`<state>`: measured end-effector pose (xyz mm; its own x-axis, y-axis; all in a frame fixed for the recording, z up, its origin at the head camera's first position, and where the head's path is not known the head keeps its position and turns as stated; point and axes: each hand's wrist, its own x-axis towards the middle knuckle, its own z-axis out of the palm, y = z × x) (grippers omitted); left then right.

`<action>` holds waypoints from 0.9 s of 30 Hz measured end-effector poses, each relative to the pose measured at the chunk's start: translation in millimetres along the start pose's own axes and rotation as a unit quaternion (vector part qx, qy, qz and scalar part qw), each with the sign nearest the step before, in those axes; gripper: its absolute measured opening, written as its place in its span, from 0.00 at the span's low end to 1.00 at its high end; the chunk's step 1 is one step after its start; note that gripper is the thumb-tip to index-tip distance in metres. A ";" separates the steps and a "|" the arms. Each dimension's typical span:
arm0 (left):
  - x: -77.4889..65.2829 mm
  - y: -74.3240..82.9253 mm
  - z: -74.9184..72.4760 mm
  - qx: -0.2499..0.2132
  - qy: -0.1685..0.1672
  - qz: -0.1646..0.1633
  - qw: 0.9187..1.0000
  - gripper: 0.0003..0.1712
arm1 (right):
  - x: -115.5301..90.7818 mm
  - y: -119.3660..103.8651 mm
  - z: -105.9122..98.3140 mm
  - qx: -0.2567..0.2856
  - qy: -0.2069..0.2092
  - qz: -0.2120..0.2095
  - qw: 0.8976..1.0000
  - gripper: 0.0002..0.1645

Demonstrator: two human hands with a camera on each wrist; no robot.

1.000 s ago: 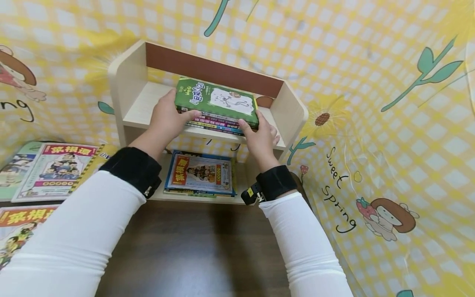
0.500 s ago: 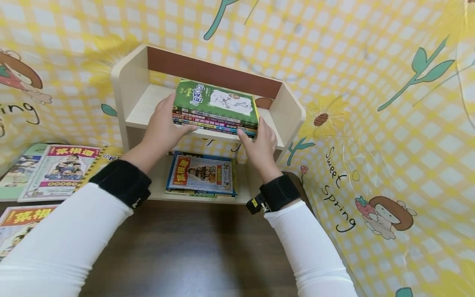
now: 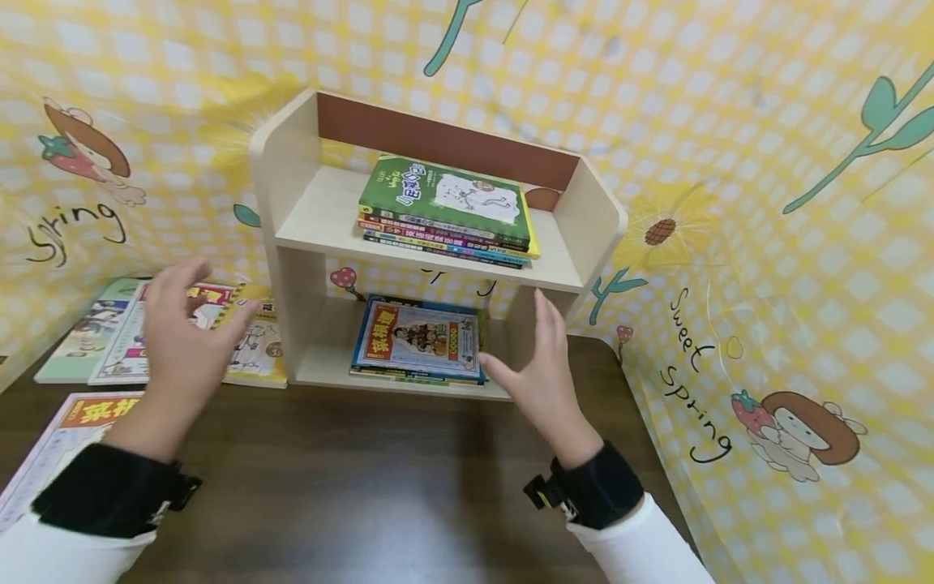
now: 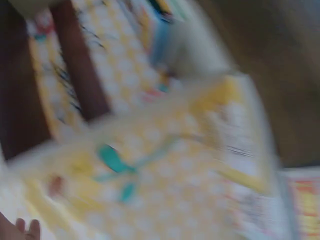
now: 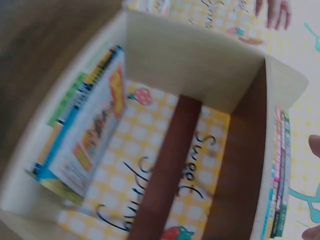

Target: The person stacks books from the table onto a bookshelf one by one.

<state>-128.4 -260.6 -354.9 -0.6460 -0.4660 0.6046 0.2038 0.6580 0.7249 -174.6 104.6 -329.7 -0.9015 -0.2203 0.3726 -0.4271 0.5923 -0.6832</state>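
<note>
A stack of several books (image 3: pixel 447 207) lies flat on the upper board of the small two-tier bookshelf (image 3: pixel 332 207), a green-covered book on top. Both hands are off it and hold nothing. My left hand (image 3: pixel 182 349) is in the air left of the shelf, fingers loosely bent and thumb spread, overlapping the magazines behind it in the head view. In front of the shelf's lower right corner is my right hand (image 3: pixel 540 385), its fingers extended and thumb apart. The right wrist view shows the lower compartment with another book stack (image 5: pixel 82 130); the left wrist view is blurred.
Below, blue-edged books (image 3: pixel 419 337) lie on the shelf's lower board. At the left, several magazines and a yellow book (image 3: pixel 259 349) lie on the dark wooden table (image 3: pixel 379 470), with another magazine (image 3: pixel 44 454) nearer. A yellow checked cloth (image 3: pixel 730 162) hangs behind and right.
Both hands have let go of the book stack and drawn back toward the person, the left one moving left and down. The stack stays on the upper board.
</note>
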 end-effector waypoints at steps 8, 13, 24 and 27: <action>-1.6 -80.8 -18.9 0.078 -0.076 -0.182 0.977 0.45 | -46.5 17.5 23.6 -0.014 -0.047 0.023 0.999 0.65; 0.2 -116.5 -13.0 0.128 -0.143 -0.223 0.956 0.50 | -68.4 24.2 40.6 -0.017 -0.088 0.043 0.995 0.63; 7.1 -161.9 15.0 0.220 -0.224 -0.268 0.911 0.59 | -97.2 45.0 72.8 -0.023 -0.174 0.042 0.984 0.60; 8.5 -167.8 20.1 0.240 -0.244 -0.303 0.889 0.61 | -103.9 48.2 79.7 -0.031 -0.187 0.043 0.981 0.61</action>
<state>-182.8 -363.0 -478.1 -0.7963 -0.5863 -0.1491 -0.5526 0.6045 0.5738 -107.1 94.3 -451.4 -0.9013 -0.4302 0.0512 -0.3546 0.6646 -0.6577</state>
